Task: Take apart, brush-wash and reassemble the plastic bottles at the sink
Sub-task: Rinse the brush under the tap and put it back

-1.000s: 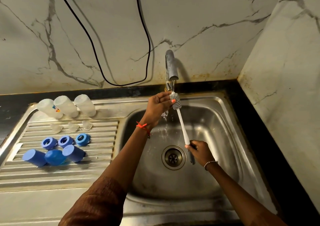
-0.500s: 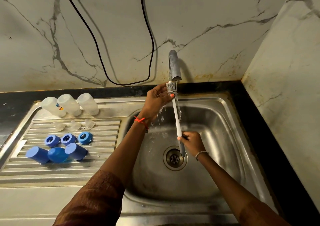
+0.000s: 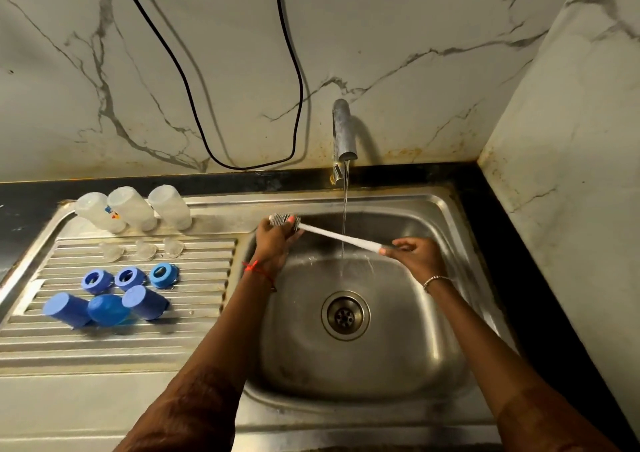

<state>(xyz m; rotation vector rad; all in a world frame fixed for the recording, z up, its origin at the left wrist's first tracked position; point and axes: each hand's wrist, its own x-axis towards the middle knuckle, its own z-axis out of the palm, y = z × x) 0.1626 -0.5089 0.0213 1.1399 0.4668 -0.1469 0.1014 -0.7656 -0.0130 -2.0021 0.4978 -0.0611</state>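
Head view: over the steel sink basin (image 3: 346, 375) your left hand (image 3: 273, 240) wraps the bristle end of the white-handled bottle brush (image 3: 339, 237), your right hand (image 3: 415, 256) pinching its grip: likely rinsing it. Next, fetch one of the three translucent plastic bottles (image 3: 131, 209), far left on the ribbed drainboard (image 3: 138, 347). Beyond, the metal tap (image 3: 344, 129) runs before the marble wall (image 3: 381, 36).

Single head-worn wide-angle view: I look forward and steeply down from over the near edge of the sink (image 3: 415, 347), facing the marble back wall (image 3: 398, 36). The basin lies close, centre frame, between the draining board (image 3: 138, 347) at left and the side wall (image 3: 571, 140) at right.
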